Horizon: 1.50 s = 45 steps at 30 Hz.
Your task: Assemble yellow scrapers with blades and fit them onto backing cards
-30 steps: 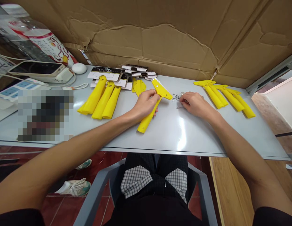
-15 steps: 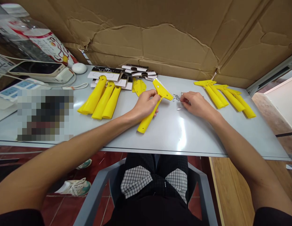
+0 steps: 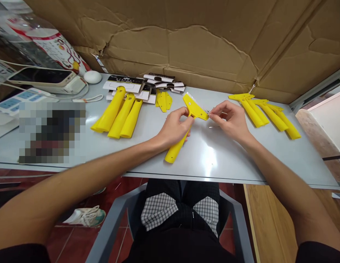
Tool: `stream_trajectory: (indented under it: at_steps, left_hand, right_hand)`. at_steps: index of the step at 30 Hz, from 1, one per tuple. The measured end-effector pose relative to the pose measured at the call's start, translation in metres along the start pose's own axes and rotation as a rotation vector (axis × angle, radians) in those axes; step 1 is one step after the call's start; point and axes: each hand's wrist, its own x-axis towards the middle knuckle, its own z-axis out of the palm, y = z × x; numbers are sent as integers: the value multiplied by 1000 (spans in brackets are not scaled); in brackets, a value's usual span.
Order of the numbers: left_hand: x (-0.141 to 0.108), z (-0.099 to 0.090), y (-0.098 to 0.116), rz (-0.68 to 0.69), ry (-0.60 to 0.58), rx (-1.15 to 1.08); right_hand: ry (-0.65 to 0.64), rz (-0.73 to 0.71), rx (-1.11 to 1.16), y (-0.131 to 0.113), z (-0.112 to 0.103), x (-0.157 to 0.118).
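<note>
My left hand [image 3: 177, 126] is wrapped round the upper handle of a yellow plastic scraper [image 3: 175, 149], its wide head [image 3: 196, 108] tilted up to the right. A screw shows in one hole of the head. Thumb and forefinger of my right hand [image 3: 230, 117] pinch a small silvery screw [image 3: 209, 114] at the head's right end; the fingers partly hide it. Behind them, the loose screws on the table are mostly covered. A thin metal screwdriver shaft [image 3: 214, 127] pokes out under my right hand.
Several yellow handles [image 3: 131, 118] lie left beside black-and-white cards [image 3: 123, 84] and yellow plates [image 3: 164, 100]. More yellow scrapers [image 3: 271, 113] lie at right. A phone [image 3: 41, 77], cables and a bottle [image 3: 60, 49] stand far left. Cardboard [image 3: 170, 47] walls off the table's back edge.
My right hand has lifted from the screw pile to the scraper head's right end, fingers pinched. My left hand has brought the scraper slightly right and nearer to me.
</note>
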Motion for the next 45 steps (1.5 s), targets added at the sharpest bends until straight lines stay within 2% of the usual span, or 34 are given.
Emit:
stream_trajectory:
  at_steps: [4, 15, 22, 30, 39, 45]
  left_hand:
    - [-4, 2, -1, 14, -5, -13]
    - [-7, 3, -4, -1, -34, -30]
    - [-7, 3, -4, 7, -41, -41]
    - [-8, 3, 0, -8, -50, -52]
    - [-9, 3, 0, -3, -46, -46]
    - [-9, 3, 0, 17, -50, -45]
  right_hand:
    - [17, 4, 24, -4, 10, -6]
    - [-50, -289, -352, -5, 11, -8]
    - [-47, -385, -389, -1, 10, -5]
    - [-11, -219, -270, -4, 12, -8]
    - [16, -141, -186, -5, 16, -9]
    - [12, -152, -173, -5, 16, -10]
